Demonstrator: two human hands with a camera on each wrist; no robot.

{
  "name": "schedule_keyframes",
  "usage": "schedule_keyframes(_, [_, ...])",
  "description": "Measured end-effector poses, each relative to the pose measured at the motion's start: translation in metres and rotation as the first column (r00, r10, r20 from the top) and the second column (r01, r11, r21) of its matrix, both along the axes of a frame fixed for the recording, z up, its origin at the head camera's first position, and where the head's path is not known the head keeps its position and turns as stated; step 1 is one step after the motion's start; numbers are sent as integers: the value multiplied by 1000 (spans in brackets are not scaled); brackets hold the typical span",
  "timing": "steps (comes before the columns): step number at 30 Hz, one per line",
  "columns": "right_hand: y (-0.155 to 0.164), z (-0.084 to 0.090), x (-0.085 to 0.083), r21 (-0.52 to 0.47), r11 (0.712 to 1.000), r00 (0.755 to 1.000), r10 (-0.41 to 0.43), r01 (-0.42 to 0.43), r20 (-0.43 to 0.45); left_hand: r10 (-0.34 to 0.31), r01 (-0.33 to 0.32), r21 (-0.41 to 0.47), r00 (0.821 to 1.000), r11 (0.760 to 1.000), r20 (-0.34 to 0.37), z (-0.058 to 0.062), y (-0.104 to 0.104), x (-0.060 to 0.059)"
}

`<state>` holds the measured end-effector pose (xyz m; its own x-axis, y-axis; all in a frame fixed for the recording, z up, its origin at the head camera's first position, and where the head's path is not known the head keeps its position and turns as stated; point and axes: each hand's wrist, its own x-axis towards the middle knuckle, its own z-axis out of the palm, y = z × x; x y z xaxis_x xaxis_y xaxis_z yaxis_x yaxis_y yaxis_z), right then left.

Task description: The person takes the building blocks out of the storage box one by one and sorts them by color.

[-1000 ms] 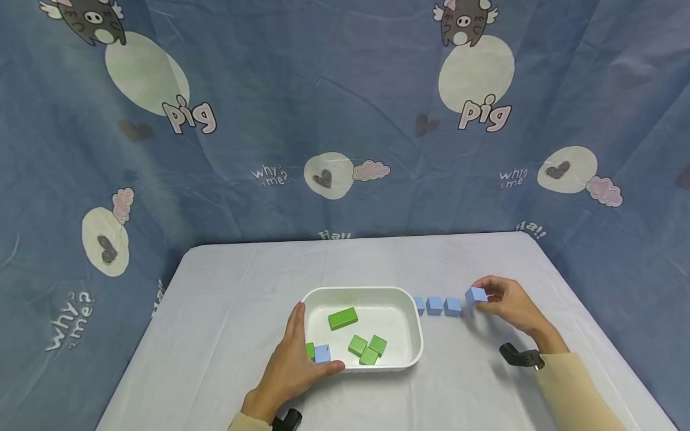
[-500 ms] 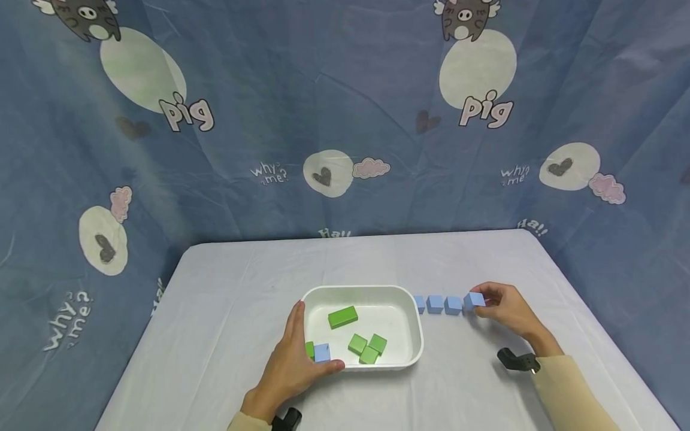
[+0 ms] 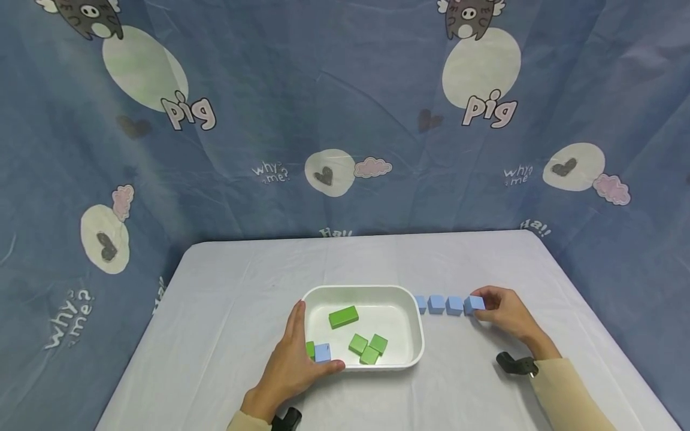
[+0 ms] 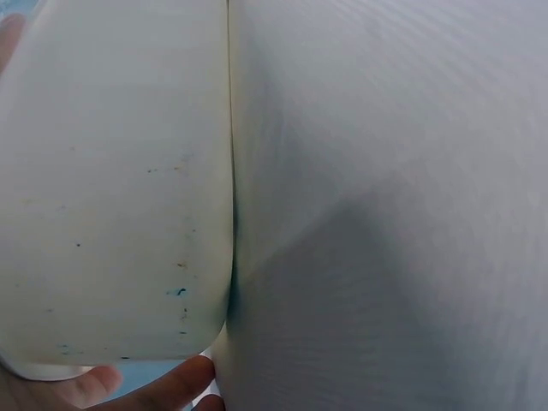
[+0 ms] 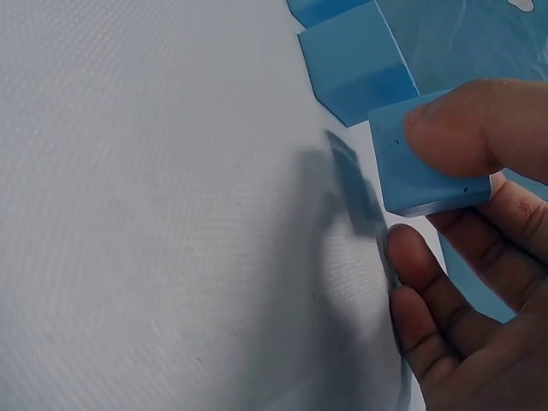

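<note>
My right hand [image 3: 504, 310] pinches a light blue cube [image 3: 474, 304] between thumb and fingers, at the right end of a row of blue cubes [image 3: 454, 306]. In the right wrist view the thumb [image 5: 458, 128] presses on the face of the held cube [image 5: 411, 171], and its shadow falls on the cloth just beside it. With thumb and fingers spread around its front left corner, my left hand [image 3: 293, 359] grips a white tray [image 3: 406, 364]. Inside the tray lie a green block [image 3: 343, 317], several green cubes [image 3: 369, 355] and one blue cube [image 3: 322, 352].
A white cloth [image 3: 226, 335] covers the table. Behind it hangs a blue printed curtain [image 3: 269, 209]. The left end of the cube row is partly hidden by the tray's right rim. Black straps [image 3: 517, 364] are on both wrists.
My right hand has lowered with the blue cube and brought it close to the end of the row. The left hand and the tray have stayed in place.
</note>
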<state>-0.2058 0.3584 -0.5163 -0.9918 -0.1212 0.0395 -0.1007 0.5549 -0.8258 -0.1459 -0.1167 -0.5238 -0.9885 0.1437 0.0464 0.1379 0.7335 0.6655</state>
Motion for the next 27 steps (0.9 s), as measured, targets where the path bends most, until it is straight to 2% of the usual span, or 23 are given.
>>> schedule_keyframes(17, [-6,-8,3,65,998,1000,-7,5,20,-8,8,-3,1000,1000,-13,0,0,0])
schedule_keyframes(27, [-5,-3,2,90,996,1000,14,-15,7,0,0,8,1000,1000,-11,0,-1,-1])
